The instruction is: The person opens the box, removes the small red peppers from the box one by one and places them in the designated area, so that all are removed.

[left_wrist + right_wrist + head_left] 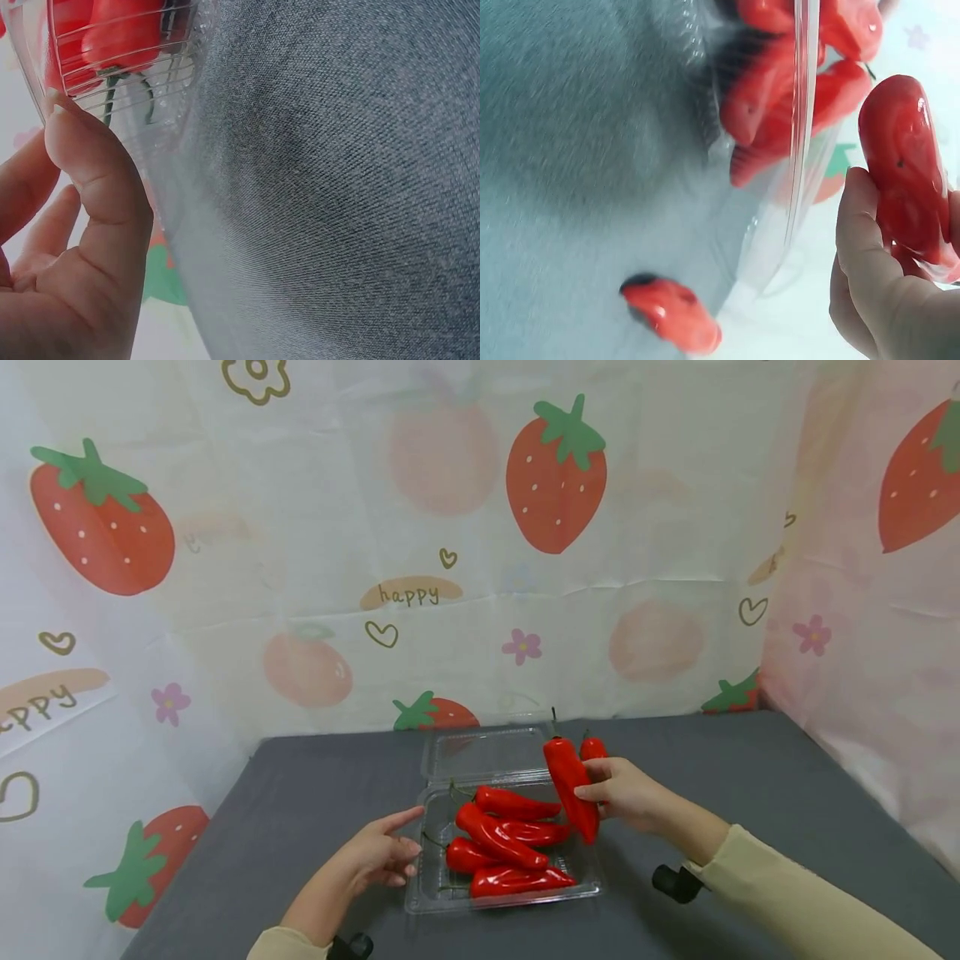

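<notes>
A red chili pepper (567,781) with a dark stem is held up by my right hand (628,792), pinched between thumb and fingers above the right side of a clear plastic box (588,891). In the right wrist view the held pepper (901,142) stands with its smooth end up. Several glossy red peppers (498,837) lie inside the box, stems mostly toward the left. My left hand (381,853) is at the box's left side, its index finger stretched to the rim and the others loosely bent. Its thumb (94,169) lies right at the wall in the left wrist view.
The box's clear lid (483,756) is folded back toward the rear. Another red pepper (592,748) shows behind my right hand; a pepper (675,313) lies on the grey cloth outside the box. Strawberry-print curtains (450,543) enclose the table (322,793) behind and at the sides.
</notes>
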